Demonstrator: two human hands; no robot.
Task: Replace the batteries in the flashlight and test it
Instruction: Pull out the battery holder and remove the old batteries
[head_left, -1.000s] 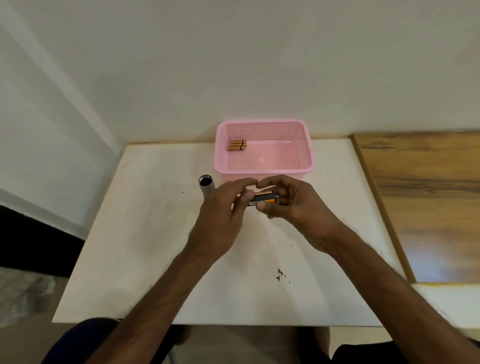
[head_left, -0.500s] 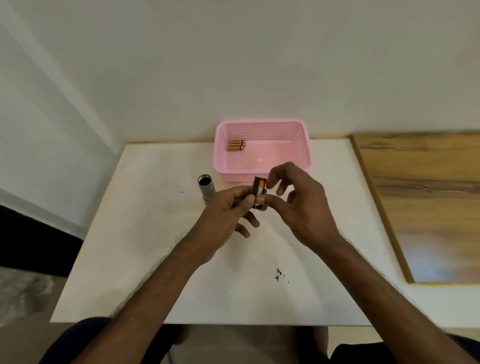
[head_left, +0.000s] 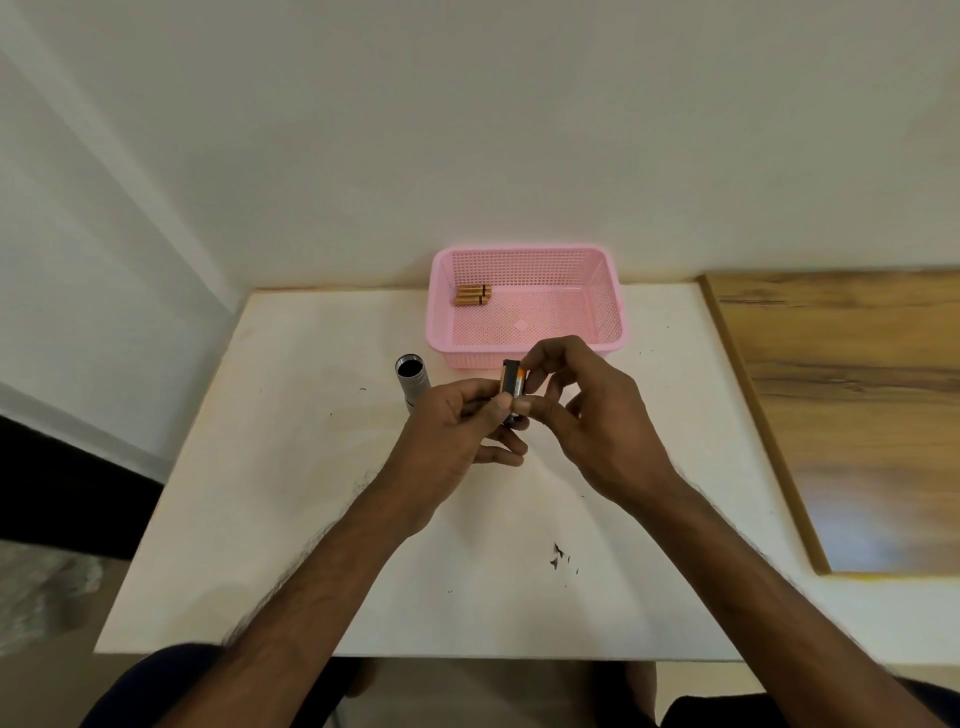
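batteries (head_left: 472, 295) in basket (head_left: 608, 291), flashlight (head_left: 412, 382) left before it

pink perforated plastic basket (head_left: 602, 291), brushed metal flashlight body (head_left: 413, 383), matt white table (head_left: 291, 467), glossy wood board (head_left: 857, 415).

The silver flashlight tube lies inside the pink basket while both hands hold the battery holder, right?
No. The head view shows the silver flashlight tube on the table, outside the pink basket; the left hand and right hand hold the battery holder.
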